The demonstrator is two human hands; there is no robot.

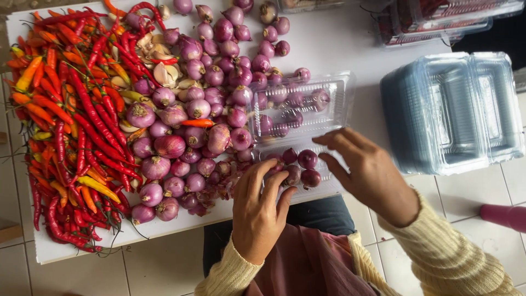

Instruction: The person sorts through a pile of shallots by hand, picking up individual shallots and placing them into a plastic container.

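An open clear plastic clamshell container (329, 87) lies on a white board, its lid half lying over purple shallots. Its near tray holds a few shallots (307, 159). My left hand (262, 204) rests at the tray's left edge, fingers curled over a shallot; whether it grips it I cannot tell. My right hand (366, 171) hovers over the tray's right side, fingers spread, touching the container rim. Both sleeves are cream knit.
A big pile of purple shallots (192, 109) covers the board's middle, with red and orange chillies (66, 120) at the left and garlic cloves (164, 74) between. A stack of empty clear containers (455, 109) stands at the right. Filled containers (438, 19) sit top right. A pink object (504, 215) lies on the tiled floor.
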